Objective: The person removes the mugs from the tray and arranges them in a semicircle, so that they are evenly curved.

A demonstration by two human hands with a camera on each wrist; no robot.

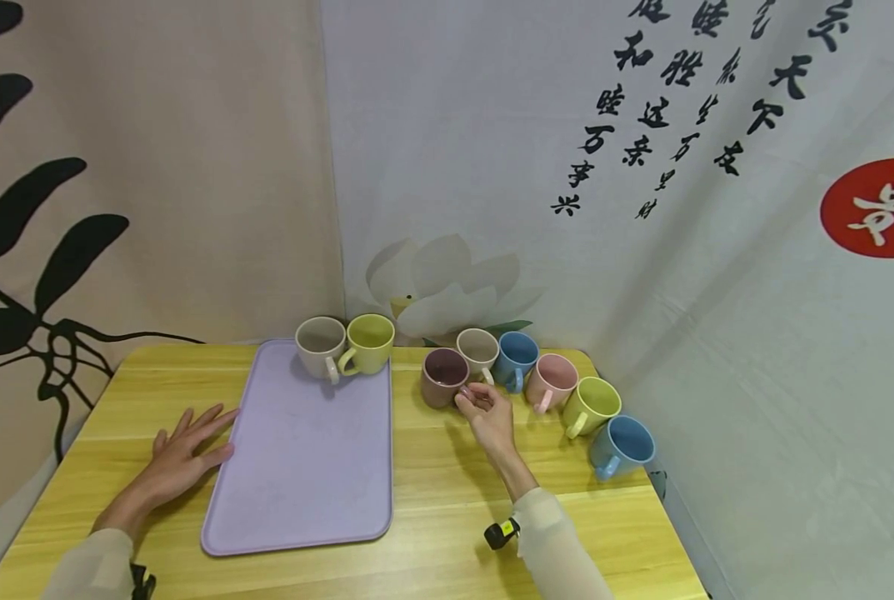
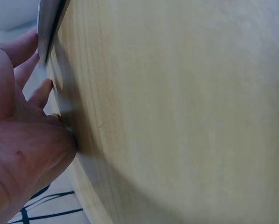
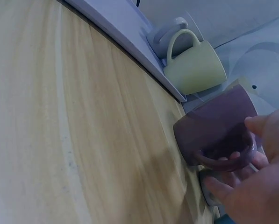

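- Purple mug (image 1: 443, 377) stands on the table (image 1: 432, 508) just right of the tray (image 1: 304, 467), first in a row of 6.
- Right hand (image 1: 487, 414) curls its fingers (image 3: 223, 164) around the handle.
- Left hand (image 1: 180, 454) lies flat, fingers straight, touching the tray's edge.
- Step: grasping; next likely calls for lifting it clear of the neighbouring mugs.

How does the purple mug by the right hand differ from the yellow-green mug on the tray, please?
The purple mug stands on the bare table; the yellow-green mug stands on the lilac tray. The right hand grips the purple mug's handle; nothing touches the yellow-green mug. Both stand upright.
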